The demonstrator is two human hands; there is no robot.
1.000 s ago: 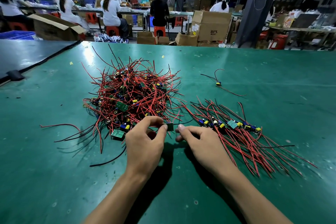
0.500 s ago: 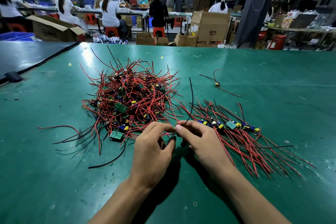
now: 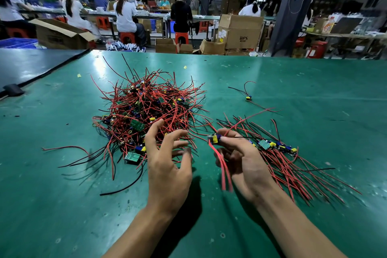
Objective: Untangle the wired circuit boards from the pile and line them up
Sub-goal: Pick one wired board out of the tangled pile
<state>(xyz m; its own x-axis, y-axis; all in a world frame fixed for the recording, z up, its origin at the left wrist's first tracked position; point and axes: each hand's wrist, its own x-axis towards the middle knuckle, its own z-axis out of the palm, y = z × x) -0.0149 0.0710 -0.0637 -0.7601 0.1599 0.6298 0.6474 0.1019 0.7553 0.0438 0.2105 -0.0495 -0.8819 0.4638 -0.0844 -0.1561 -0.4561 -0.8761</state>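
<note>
A tangled pile of small circuit boards (image 3: 146, 115) with red and black wires lies on the green table (image 3: 293, 90), left of centre. To its right a row of sorted boards (image 3: 274, 145) lies with the wires fanned toward me. My right hand (image 3: 240, 159) pinches one small board (image 3: 215, 138) with blue and yellow parts just left of the row; its red wires hang down past my palm. My left hand (image 3: 167, 159) hovers with fingers spread at the near edge of the pile, holding nothing.
One stray board (image 3: 248, 98) with wires lies apart at the back right. A loose black wire (image 3: 123, 188) lies in front of the pile. A dark mat (image 3: 31, 65) borders the table on the left. Cardboard boxes and seated workers are beyond the far edge.
My hands have separated. The right hand came away with one board and its wires, lifted toward the row. The left hand let go and spread its fingers by the pile.
</note>
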